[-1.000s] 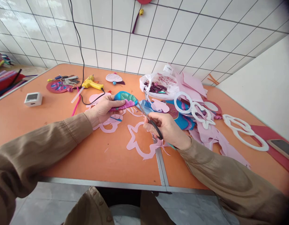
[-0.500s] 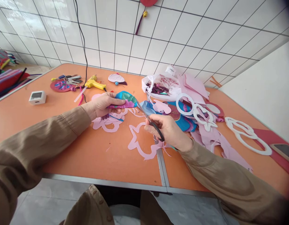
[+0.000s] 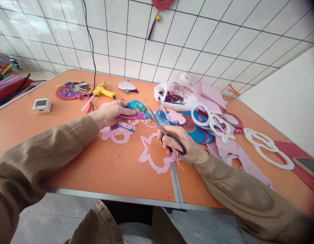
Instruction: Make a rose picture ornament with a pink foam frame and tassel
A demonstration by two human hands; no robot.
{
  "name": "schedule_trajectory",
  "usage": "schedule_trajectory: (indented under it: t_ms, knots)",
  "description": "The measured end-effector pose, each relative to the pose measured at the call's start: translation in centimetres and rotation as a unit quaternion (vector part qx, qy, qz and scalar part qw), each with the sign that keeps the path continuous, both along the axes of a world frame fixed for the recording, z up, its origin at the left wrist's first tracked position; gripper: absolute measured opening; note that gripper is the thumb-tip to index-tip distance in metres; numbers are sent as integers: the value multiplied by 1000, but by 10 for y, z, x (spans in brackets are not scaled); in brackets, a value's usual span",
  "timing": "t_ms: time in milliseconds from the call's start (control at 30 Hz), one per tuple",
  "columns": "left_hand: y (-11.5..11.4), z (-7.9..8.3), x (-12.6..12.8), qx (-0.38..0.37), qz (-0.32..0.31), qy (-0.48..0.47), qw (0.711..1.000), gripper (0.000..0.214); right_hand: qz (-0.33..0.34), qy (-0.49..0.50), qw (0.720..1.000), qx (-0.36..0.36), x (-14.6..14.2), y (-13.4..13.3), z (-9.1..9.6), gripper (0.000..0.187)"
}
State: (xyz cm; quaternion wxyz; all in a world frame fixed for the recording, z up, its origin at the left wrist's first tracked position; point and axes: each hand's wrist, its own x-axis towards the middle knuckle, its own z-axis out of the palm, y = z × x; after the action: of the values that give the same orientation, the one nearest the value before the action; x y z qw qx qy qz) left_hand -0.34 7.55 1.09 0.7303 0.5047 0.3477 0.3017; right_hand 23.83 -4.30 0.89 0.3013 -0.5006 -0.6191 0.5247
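Note:
My left hand (image 3: 113, 111) pinches a piece of patterned fabric (image 3: 138, 107), blue and green with a pink lower edge, above the table. In my right hand (image 3: 181, 140) is a pair of scissors (image 3: 157, 118) with black handles. Their blades point up and left, with the tips close to the fabric's right edge and slightly apart from it. Beneath my right hand lies a pink cut-out outline (image 3: 144, 152). More pink cut-outs (image 3: 120, 137) with a dark purple tassel are under my left hand, partly covered by it.
A yellow glue gun (image 3: 103, 90), keys (image 3: 79, 87) and a white box-shaped device (image 3: 41, 105) are at the left. Behind my right hand are a plastic bag (image 3: 190, 96), blue fabric (image 3: 201, 132) and white rings (image 3: 201, 114). A phone (image 3: 308, 166) lies far right.
The scissors have drawn back a little to the right, off the fabric's edge, and their handles have turned in my right hand. My left hand stays in nearly the same place with the fabric.

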Motion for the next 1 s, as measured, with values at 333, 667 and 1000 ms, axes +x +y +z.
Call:
schedule_trajectory:
  t_ms: [333, 667, 1000]
  knots:
    - [0, -4, 1, 10, 4, 12, 1000, 19, 20, 25, 999, 2, -1, 0, 0, 60]
    - [-2, -8, 3, 30, -54, 33, 998, 25, 3, 5, 1000, -2, -3, 1, -4, 50]
    - [-9, -10, 9, 10, -63, 18, 998, 30, -7, -18, 1000, 6, -5, 0, 0, 39]
